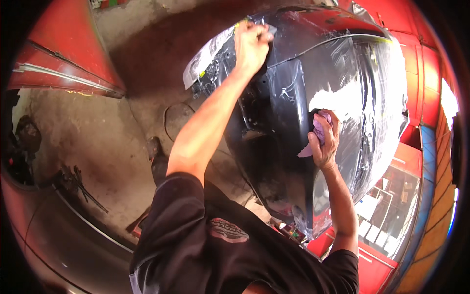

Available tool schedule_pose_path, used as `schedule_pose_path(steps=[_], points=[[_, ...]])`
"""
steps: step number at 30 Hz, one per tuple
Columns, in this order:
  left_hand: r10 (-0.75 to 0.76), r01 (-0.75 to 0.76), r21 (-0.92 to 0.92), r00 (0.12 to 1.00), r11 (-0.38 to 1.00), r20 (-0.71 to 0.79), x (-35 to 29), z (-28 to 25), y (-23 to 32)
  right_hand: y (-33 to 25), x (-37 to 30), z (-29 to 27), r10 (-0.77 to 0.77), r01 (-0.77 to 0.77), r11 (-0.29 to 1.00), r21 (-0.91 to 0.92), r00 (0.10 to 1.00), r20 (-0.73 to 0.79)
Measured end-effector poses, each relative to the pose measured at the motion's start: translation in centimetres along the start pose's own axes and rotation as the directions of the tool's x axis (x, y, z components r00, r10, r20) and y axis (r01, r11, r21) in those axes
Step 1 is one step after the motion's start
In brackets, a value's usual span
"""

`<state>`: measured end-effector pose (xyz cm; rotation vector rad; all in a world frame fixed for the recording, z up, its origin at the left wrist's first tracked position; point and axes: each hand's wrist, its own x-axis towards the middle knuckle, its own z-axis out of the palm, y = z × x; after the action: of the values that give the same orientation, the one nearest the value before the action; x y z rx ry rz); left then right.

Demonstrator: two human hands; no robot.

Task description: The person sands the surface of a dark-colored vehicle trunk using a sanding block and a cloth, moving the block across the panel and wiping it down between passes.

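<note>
- L hand (pixel 251 46) was at the far edge of the dark car panel (pixel 286 183), fingers bent; small grey piece (pixel 271 30) showed by the fingertips, couldn't tell if pinched or just touched.
- R hand (pixel 327 142) was closed round a bunched purple cloth (pixel 321 128), thumb one side, fingers the other; loose corner stuck out twd the L.
- Cloth was up against the panel, nr a v. bright reflection.
- Panel lay in front of the person, curved & glossy, w/ shiny wrinkled film (pixel 374 117) along its R side.
- Both arms reached out over it, L one farther; black T-shirt (pixel 181 245) w/ chest print.
- Concrete floor (pixel 98 142) was to the L, w/ a thin loop of cable or hose (pixel 166 122).
- Red bodywork (pixel 73 44) stood upper L.
</note>
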<state>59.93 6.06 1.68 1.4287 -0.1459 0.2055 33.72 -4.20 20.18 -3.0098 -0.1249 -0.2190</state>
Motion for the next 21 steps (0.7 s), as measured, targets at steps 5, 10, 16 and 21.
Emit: schedule_pose_path(steps=[5, 10, 16, 21], points=[[-0.015, 0.017, -0.177, 1.000, 0.984, 0.016, -7.3, -0.3, 2.9, 0.2, -0.5, -0.2, -0.015, 0.015, 1.000, 0.004, 1.000, -0.020], [0.003, -0.005, -0.118, 1.000, 0.993, -0.018, 1.1, 0.6, 0.5, -0.1, 0.1, -0.1, -0.004, 0.004, 1.000, -0.007, 1.000, -0.013], [0.048, -0.048, -0.161, 0.999, 0.986, -0.003, -6.3, 0.2, 3.4, 0.3, -0.5, -0.4, 0.002, -0.002, 1.000, 0.008, 1.000, -0.018], [0.070, -0.071, 0.027, 0.997, 0.997, 0.042, 1.9, 0.6, 2.1, -0.5, 0.0, 0.0, -0.008, 0.009, 1.000, 0.021, 1.000, -0.026]])
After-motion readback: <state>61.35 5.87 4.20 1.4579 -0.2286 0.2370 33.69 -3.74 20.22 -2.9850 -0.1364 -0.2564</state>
